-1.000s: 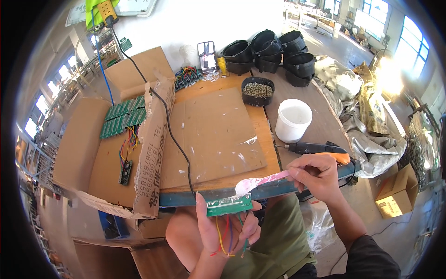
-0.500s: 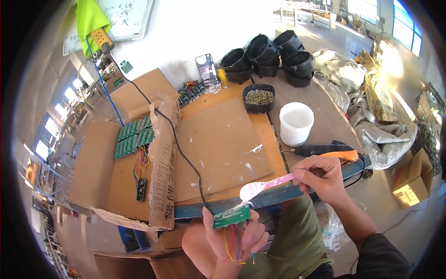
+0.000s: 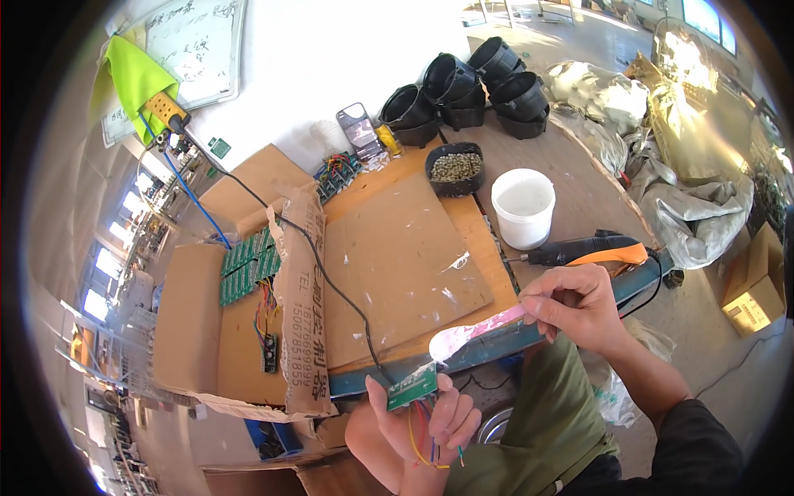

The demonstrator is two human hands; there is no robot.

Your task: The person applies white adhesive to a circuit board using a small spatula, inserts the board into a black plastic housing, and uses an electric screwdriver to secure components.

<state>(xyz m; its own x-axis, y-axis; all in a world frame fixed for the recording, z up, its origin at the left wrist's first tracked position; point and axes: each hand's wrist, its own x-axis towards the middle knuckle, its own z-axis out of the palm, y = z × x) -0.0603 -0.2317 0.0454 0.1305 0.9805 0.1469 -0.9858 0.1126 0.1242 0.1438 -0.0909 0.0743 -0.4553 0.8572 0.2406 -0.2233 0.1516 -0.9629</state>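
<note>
Near the table's front edge, my left hand (image 3: pixel 438 426) grips a small green circuit board (image 3: pixel 412 387) by its ends. Red, yellow and blue wires hang from the board over my fingers. My right hand (image 3: pixel 575 302) pinches the handle of a pink plastic spoon (image 3: pixel 488 322). White paste (image 3: pixel 447 343) coats the spoon's bowl, which is at the board's upper right corner; some white paste lies along the board's top edge. Behind my right hand stands an open white tub (image 3: pixel 523 217). An orange and black power tool (image 3: pixel 587 250), like a soldering iron or glue gun, lies beside it.
At left, an open cardboard box (image 3: pixel 302 331) holds more green boards (image 3: pixel 248 264). A cardboard sheet (image 3: pixel 397 264) with white smears covers the table. Behind are black pots (image 3: pixel 451 83) and a black dish of small pellets (image 3: pixel 455 168). A black cable (image 3: pixel 331 281) crosses box and sheet.
The board has tilted in my left hand, its right end rising. The spoon has stayed beside the board's top edge. The whole view has shifted slightly.
</note>
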